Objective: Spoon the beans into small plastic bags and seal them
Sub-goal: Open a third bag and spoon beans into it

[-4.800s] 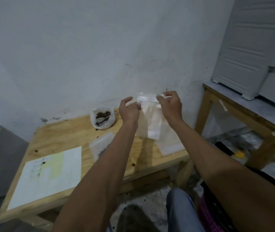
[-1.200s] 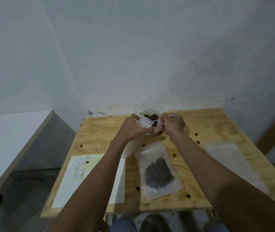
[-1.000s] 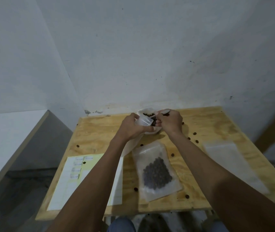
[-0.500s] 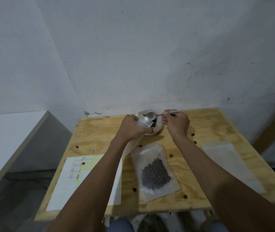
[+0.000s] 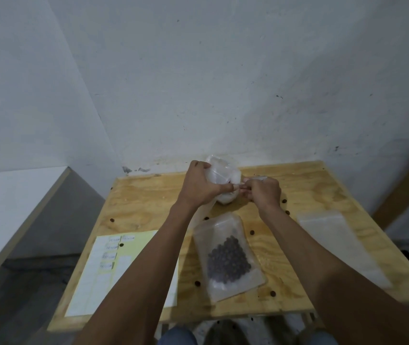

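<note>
Since half a second ago, the spoon (image 5: 258, 178) has been drawn back out of the bowl (image 5: 225, 195), so that only its handle end is seen above the right hand (image 5: 263, 195), whose fingers are curled round it. An empty plastic bag (image 5: 219, 174) is gripped at its mouth by the left hand (image 5: 199, 189), over the bowl at the back of the desk (image 5: 148, 202). A filled bag of beans (image 5: 228, 257) is lain flat nearer the front, a label sheet (image 5: 103, 275) to its left and another empty bag (image 5: 342, 245) to its right. Loose beans are scattered about.
</note>
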`<state>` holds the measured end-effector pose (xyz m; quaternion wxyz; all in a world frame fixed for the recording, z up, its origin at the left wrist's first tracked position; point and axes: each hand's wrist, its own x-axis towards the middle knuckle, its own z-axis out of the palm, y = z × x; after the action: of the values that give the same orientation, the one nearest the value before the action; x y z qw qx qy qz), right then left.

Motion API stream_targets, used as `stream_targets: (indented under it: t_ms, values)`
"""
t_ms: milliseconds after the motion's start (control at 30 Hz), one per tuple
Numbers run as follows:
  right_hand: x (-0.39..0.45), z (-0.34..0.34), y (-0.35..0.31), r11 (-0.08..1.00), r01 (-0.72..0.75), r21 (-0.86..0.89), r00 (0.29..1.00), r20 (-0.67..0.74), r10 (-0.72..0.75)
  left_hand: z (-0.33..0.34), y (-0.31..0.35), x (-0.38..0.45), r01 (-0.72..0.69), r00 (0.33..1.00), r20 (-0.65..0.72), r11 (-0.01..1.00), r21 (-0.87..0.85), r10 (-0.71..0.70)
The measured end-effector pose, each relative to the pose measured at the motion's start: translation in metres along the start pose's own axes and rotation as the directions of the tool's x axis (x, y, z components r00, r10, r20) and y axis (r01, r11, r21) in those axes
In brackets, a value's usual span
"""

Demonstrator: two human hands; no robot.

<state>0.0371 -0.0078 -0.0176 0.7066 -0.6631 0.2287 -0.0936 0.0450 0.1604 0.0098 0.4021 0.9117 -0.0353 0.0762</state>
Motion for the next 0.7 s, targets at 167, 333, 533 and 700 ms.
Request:
stream_targets:
  t_ms: [167, 333, 533, 700]
  values:
    - [0.002, -0.002, -0.001, 0.986, -0.102, 0.133, 0.994, -0.017, 0.105, -0.004, -0.01, -0.005, -0.018, 0.999, 0.05, 0.999, 0.044, 0.016]
    - [-0.002, -0.001, -0.008, 0.979, -0.081, 0.185, 0.996, -0.024, 0.087, -0.01, -0.021, -0.016, -0.037, 0.998, 0.057, 0.995, 0.097, 0.031]
    - [-0.004, -0.005, -0.027, 0.963, -0.045, 0.264, 0.998, -0.024, 0.053, -0.014, -0.02, -0.027, -0.035, 0.999, 0.012, 0.963, 0.266, 0.033]
    - [-0.012, -0.008, -0.042, 0.962, -0.006, 0.272, 1.0, 0.015, 0.002, -0.015, -0.016, -0.03, -0.01, 1.0, -0.009, 0.96, 0.278, 0.013]
